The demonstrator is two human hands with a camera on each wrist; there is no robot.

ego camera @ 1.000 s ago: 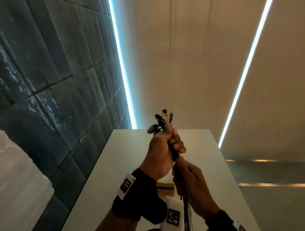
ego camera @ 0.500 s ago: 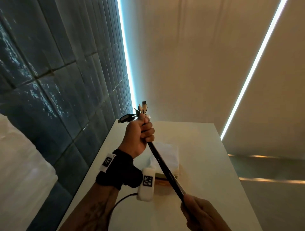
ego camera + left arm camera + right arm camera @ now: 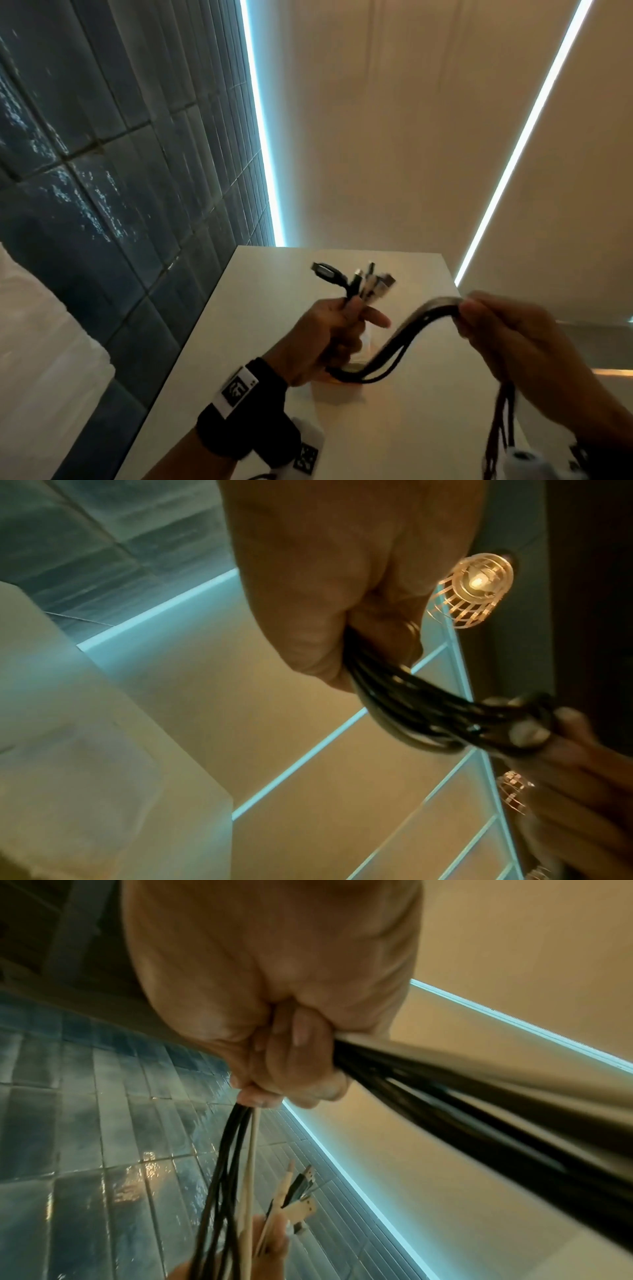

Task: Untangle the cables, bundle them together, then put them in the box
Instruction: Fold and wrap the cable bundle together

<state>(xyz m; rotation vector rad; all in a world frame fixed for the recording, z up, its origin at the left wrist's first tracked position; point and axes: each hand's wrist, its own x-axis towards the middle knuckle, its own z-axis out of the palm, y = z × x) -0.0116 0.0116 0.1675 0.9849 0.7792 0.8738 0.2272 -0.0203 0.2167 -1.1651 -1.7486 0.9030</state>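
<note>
My left hand (image 3: 337,327) grips a bundle of mostly black cables (image 3: 397,346) just below their plugs (image 3: 359,282), which stick up above the fist. From under that hand the bundle sags, then arcs up and right into my right hand (image 3: 496,325), which holds it in a fist. The rest hangs down (image 3: 501,428) below the right hand. The right wrist view shows my fingers (image 3: 294,1064) wrapped round black cables (image 3: 229,1150) and one pale cable. In the left wrist view the cables (image 3: 411,710) leave my palm. The box (image 3: 342,386) is mostly hidden behind my left hand.
Both hands are over a white table (image 3: 411,438). A dark tiled wall (image 3: 120,205) runs along its left side. Light strips (image 3: 263,137) cross the pale ceiling. A caged lamp (image 3: 479,582) shows in the left wrist view.
The bundle was stretched taut between my hands; my right hand has since risen to the right, so the bundle now bends in a slack arc. My left hand has dropped lower over the table.
</note>
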